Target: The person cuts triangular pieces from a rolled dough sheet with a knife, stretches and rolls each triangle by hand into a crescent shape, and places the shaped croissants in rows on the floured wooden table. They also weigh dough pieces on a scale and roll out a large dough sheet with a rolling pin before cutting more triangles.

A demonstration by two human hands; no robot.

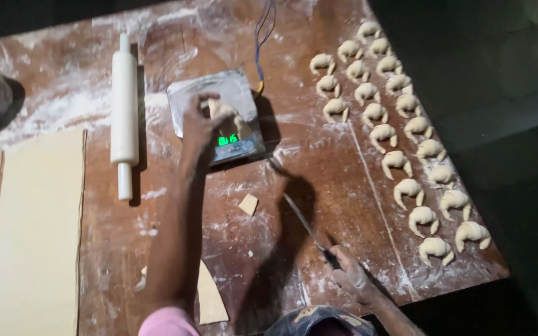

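Mostly floured wooden table [157, 249] (dark room), croissants [400, 137] right.

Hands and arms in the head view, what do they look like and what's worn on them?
Both forearms are bare. The left hand and right hand are ungloved and dusted with flour. A pink sleeve edge shows on the left upper arm. No rings, watch or bands visible.

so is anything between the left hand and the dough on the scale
Nothing visible: the left hand is already on the dough lying on the scale. The right hand, holding a knife, is well off to the side.
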